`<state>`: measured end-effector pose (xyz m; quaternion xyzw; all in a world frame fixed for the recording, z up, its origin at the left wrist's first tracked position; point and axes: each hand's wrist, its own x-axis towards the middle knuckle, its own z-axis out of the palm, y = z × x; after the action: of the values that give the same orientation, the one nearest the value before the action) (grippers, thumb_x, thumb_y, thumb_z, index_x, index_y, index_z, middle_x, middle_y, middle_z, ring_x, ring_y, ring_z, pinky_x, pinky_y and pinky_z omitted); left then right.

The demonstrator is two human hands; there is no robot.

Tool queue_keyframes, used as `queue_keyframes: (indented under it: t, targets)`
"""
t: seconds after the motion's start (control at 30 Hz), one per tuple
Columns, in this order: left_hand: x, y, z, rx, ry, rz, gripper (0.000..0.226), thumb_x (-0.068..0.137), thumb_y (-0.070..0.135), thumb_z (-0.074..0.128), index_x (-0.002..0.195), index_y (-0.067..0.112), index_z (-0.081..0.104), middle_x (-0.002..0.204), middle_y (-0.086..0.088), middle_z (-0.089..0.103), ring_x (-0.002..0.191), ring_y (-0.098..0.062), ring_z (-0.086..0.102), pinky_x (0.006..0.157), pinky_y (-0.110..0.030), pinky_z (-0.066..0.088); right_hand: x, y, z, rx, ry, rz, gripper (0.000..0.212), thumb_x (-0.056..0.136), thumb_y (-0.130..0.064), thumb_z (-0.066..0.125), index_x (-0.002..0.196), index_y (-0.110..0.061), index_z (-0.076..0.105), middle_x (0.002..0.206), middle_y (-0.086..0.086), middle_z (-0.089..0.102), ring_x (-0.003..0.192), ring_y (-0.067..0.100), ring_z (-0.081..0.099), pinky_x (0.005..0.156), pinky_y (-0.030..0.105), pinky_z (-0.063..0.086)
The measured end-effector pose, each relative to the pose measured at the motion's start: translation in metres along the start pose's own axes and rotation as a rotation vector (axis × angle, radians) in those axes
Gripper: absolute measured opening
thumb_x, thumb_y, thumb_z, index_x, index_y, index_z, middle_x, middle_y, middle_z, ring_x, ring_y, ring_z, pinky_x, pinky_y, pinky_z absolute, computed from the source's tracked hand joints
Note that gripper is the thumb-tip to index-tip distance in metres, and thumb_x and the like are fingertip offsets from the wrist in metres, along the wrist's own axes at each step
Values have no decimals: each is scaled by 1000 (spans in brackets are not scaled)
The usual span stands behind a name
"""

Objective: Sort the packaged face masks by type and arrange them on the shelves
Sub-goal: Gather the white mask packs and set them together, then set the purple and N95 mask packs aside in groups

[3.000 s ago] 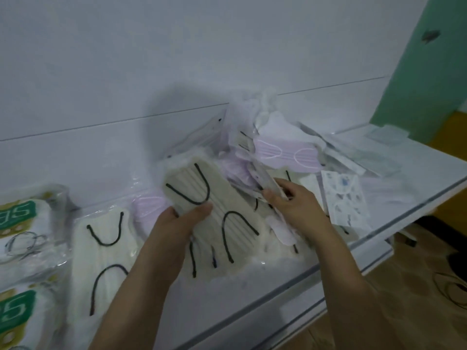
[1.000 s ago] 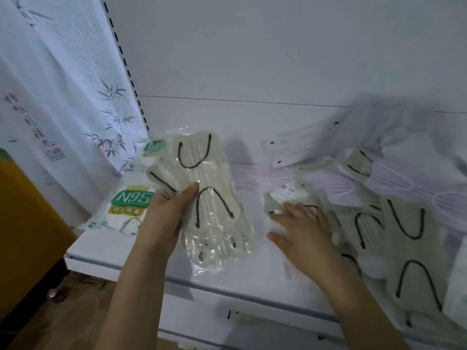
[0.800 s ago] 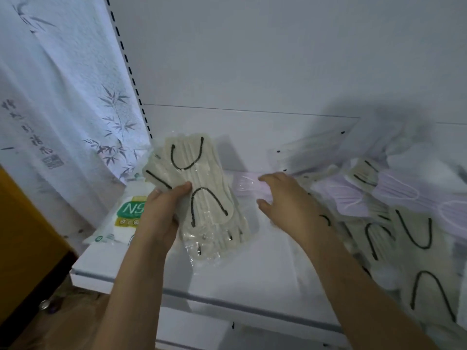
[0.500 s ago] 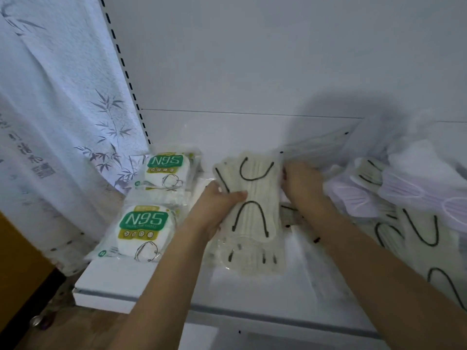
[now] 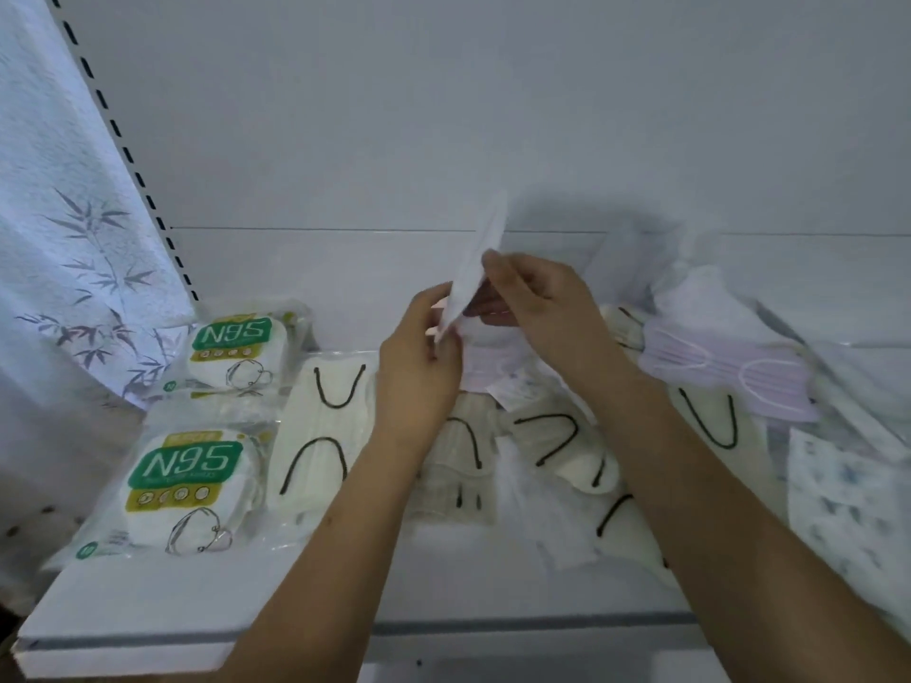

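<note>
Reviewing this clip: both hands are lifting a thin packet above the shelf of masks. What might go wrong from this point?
1. The thin white packet is pinched edge-on between the left hand and right hand; its type is unreadable, so it may be missorted.
2. Both forearms hang over the loose cream packs and could drag them out of order.
3. The printed packs lie near the shelf edge and might slide off.

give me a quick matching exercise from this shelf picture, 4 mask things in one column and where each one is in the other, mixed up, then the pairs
Things:
1. N95 packs
2. cream pack with black loops
3. thin white pack
4. lilac masks

Places:
A. held up between both hands
B. far left of the shelf
C. lying flat just right of the N95 packs
D. right of the hands, on the pile

Pairs: 1-B, 2-C, 3-A, 4-D
</note>
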<state>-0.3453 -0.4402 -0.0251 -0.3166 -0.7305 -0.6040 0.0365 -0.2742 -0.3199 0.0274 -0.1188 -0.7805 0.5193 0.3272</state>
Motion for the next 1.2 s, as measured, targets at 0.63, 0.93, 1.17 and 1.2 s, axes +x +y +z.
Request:
queue_keyframes:
  t: [0.63, 0.93, 1.17, 1.2]
  targets:
    - [-22, -4, -39, -298, 76, -297, 42, 94, 42, 65, 132, 29, 54, 122, 11, 67, 114, -5, 64, 97, -30, 53, 35, 4, 29, -144, -78, -35, 26, 90, -25, 68, 77, -2, 68, 65, 9, 71, 58, 13, 70, 58, 23, 56]
    - [-17, -21, -42, -313, 164, -429, 20, 87, 6, 66, 105, 16, 68, 93, -3, 74, 90, -28, 71, 72, -37, 57, 26, 48, -55, -670, -169, -9, 21, 94, -35, 61, 103, -18, 71, 95, -6, 70, 93, 14, 67, 72, 14, 40]
    - [-23, -14, -23, -478, -62, -508, 16, 92, 7, 66, 104, 16, 71, 93, 1, 79, 89, -23, 75, 75, -32, 56, -11, 51, -26, -390, -291, 167, 63, 83, -48, 72, 135, -21, 51, 114, -7, 57, 100, 9, 57, 81, 23, 45]
    - [-25, -14, -19, -487, -109, -512, 18, 92, 11, 68, 110, 14, 71, 99, -1, 79, 93, -22, 75, 78, -32, 57, -15, 54, -19, -443, -297, 112, 52, 82, -45, 74, 124, -19, 58, 104, -6, 60, 92, 9, 58, 77, 25, 43]
